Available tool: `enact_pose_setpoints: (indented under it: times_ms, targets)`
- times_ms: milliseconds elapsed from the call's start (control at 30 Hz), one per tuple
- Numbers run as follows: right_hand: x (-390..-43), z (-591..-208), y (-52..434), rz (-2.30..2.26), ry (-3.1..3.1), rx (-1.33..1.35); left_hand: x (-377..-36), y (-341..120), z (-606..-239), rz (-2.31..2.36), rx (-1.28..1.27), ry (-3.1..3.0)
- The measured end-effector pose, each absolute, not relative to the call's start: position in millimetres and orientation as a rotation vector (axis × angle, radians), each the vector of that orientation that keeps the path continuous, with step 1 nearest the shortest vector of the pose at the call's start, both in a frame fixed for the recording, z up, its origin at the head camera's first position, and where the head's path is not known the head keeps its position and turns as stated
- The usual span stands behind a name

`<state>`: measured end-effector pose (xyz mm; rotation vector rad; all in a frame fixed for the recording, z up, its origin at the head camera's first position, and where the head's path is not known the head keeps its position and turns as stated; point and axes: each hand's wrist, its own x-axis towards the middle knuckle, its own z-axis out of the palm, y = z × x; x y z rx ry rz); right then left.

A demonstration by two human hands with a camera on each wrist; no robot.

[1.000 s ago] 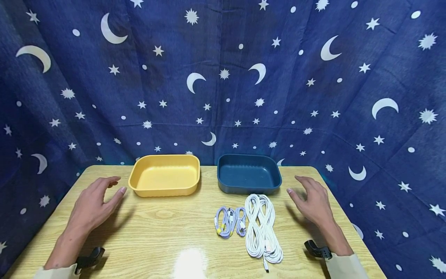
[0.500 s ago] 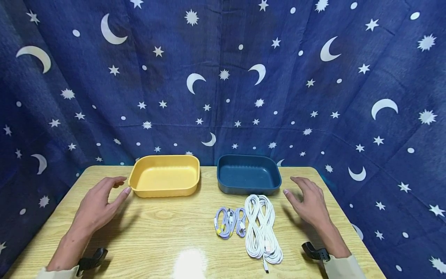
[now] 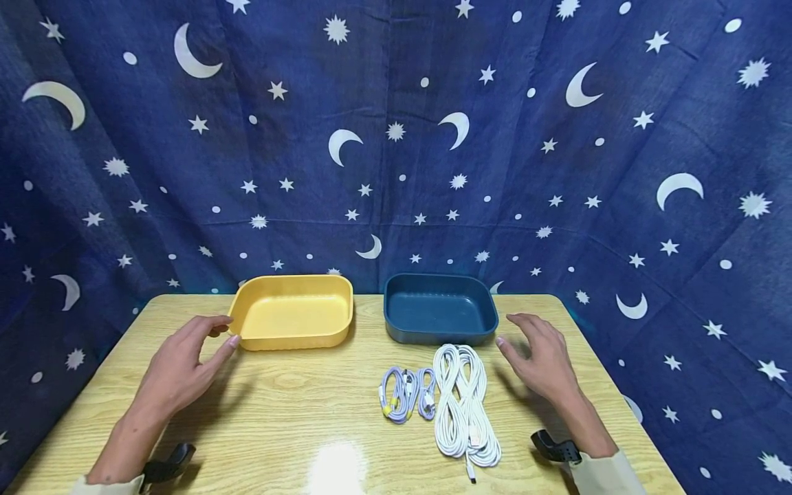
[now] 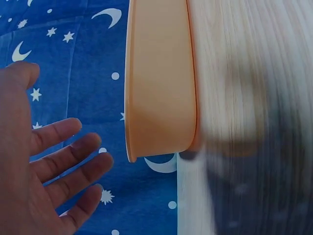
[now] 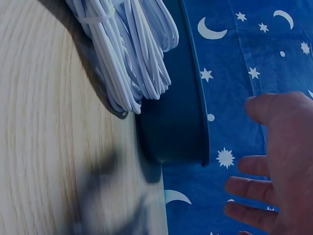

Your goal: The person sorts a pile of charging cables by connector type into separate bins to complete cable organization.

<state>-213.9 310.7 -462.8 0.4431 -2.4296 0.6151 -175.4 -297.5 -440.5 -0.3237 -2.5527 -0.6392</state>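
My left hand (image 3: 182,368) hovers at the left end of a yellow rectangular bin (image 3: 297,342), its fingers loosely bent and holding nothing. In the left wrist view that bin (image 4: 161,78) stands beside the spread fingers (image 4: 73,181). My right hand (image 3: 541,357) is held just right of a dark blue bin (image 3: 441,337), thumb and fingers apart with nothing between them. In front of the blue bin lie white coiled cables (image 3: 460,405), bundled into long loops. Left of them are small lilac coiled cables (image 3: 401,395) with yellow ties. The right wrist view shows the white cables (image 5: 127,54) against the blue bin (image 5: 176,122).
Both bins stand along the back edge of a light wood table (image 3: 291,419). Behind it hangs a blue curtain (image 3: 396,199) printed with moons and stars. Each wrist wears a black strap (image 3: 170,464).
Both hands have moved inward, the left one rightward to the yellow bin's end and the right one leftward towards the blue bin. The bins and cables stay in place.
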Motion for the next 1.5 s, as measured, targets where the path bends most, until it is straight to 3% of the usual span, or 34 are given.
enact_pose_setpoints:
  times_ms: [1500]
  targets:
    - [-209.1, -463.3, 292.2, 0.625, -2.473, 0.529, -183.4, -297.1, -463.9, -0.686, -0.409, -2.484]
